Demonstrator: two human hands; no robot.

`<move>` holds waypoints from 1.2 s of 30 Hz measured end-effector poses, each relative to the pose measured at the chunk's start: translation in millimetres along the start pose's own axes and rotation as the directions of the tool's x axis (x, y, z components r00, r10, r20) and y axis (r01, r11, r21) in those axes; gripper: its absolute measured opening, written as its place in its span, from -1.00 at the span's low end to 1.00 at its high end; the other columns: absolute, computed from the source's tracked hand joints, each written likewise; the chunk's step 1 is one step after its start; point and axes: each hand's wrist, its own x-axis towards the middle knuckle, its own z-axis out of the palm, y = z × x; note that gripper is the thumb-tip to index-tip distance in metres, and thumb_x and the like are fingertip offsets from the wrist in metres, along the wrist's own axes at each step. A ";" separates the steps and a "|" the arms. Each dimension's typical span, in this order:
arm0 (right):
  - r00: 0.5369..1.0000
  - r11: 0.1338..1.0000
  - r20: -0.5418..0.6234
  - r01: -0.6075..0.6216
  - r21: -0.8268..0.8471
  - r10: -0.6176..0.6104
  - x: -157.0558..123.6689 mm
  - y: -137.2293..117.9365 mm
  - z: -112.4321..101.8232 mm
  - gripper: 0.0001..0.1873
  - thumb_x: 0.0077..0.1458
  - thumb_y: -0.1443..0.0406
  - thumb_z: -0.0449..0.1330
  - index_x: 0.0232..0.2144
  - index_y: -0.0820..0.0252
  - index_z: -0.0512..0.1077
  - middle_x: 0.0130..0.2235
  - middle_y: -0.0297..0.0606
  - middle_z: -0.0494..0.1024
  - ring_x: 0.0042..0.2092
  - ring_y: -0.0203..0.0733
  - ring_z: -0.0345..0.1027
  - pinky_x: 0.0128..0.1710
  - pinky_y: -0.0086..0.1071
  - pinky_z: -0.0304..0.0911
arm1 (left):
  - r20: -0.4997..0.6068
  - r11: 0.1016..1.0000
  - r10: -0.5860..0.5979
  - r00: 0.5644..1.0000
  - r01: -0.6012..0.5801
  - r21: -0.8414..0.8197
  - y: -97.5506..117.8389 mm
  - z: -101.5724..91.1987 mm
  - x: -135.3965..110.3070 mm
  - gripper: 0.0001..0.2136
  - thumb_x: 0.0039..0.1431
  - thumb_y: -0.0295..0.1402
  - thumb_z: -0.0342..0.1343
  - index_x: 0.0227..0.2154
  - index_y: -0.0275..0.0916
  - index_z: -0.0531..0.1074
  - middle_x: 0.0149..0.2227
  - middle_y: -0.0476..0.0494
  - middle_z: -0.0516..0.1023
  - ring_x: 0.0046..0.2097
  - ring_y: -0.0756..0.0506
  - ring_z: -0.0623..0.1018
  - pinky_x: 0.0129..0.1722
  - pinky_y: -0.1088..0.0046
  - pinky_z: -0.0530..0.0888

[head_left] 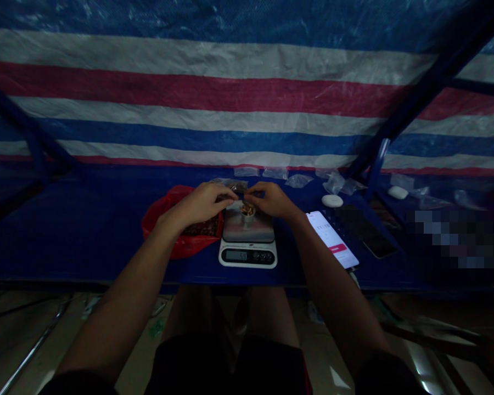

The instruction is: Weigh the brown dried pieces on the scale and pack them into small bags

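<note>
A kitchen scale (248,235) with a metal top stands on the blue table in front of me, a number lit on its display. On its plate sits a small round cup (247,217) filled with small brownish pieces. Above the back of the plate my left hand (203,203) is closed in a pinch, fingertips close to those of my right hand (269,198), which also pinches. What lies between the fingers is too dark to make out. Just behind them is a small clear plastic bag (230,184) with dark contents. A red plastic bag (181,252) of small reddish-brown pieces lies under my left forearm.
Several small clear plastic bags (299,180) lie along the table's back. To the right are a white earbud case (332,201), a lit phone (333,241), a dark phone (374,238) and another white case (397,192). Blue metal bars (411,104) slant before a striped tarp (230,93).
</note>
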 end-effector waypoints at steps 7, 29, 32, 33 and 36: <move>0.997 0.997 0.023 0.078 0.000 -0.078 0.6 -3.4 -1.4 -0.91 0.14 0.37 0.38 -0.35 0.11 0.72 -0.22 -0.21 0.74 -0.16 -0.10 0.56 -0.03 -0.22 0.37 | -0.023 1.000 -0.020 1.000 0.020 0.003 -4.4 -6.2 -20.7 -0.72 0.42 -0.25 0.10 -0.01 -0.15 0.67 0.04 -0.12 0.74 0.05 -0.15 0.68 0.11 0.30 0.53; 0.983 0.940 0.120 0.092 0.330 -0.138 -10.5 -31.4 -24.0 -0.88 0.15 0.18 0.41 -0.38 0.07 0.68 -0.19 -0.25 0.68 -0.11 -0.13 0.54 -0.01 -0.19 0.39 | 0.019 0.995 -0.097 0.995 0.097 -0.008 -9.0 -8.0 -35.9 -0.70 0.37 -0.23 0.09 -0.03 -0.18 0.66 0.00 -0.17 0.75 0.00 -0.15 0.70 0.02 0.34 0.57; 0.984 0.940 0.100 0.105 0.324 -0.144 -11.1 -29.5 -24.2 -0.87 0.16 0.17 0.40 -0.37 0.07 0.68 -0.19 -0.24 0.67 -0.11 -0.12 0.54 -0.04 -0.20 0.39 | 0.012 0.996 -0.092 0.996 0.092 -0.009 -9.5 -7.2 -35.7 -0.71 0.37 -0.23 0.09 -0.04 -0.18 0.67 -0.01 -0.18 0.75 -0.01 -0.15 0.70 0.02 0.33 0.57; 0.986 0.942 0.088 0.104 0.319 -0.139 -11.2 -28.7 -24.4 -0.86 0.17 0.16 0.39 -0.37 0.07 0.68 -0.18 -0.24 0.68 -0.10 -0.12 0.54 -0.05 -0.21 0.39 | 0.009 0.996 -0.091 0.996 0.091 -0.006 -8.9 -7.7 -35.7 -0.71 0.37 -0.23 0.09 -0.05 -0.18 0.67 -0.01 -0.18 0.75 -0.01 -0.16 0.70 0.02 0.32 0.58; 0.995 0.947 0.024 0.084 0.309 -0.096 -10.7 -25.6 -24.8 -0.81 0.20 0.13 0.36 -0.35 0.08 0.67 -0.18 -0.24 0.68 -0.13 -0.12 0.52 -0.10 -0.23 0.37 | -0.012 0.996 -0.085 0.996 0.085 -0.007 -5.9 -11.7 -34.0 -0.71 0.37 -0.23 0.10 -0.05 -0.17 0.67 -0.01 -0.14 0.76 -0.02 -0.15 0.70 0.02 0.33 0.58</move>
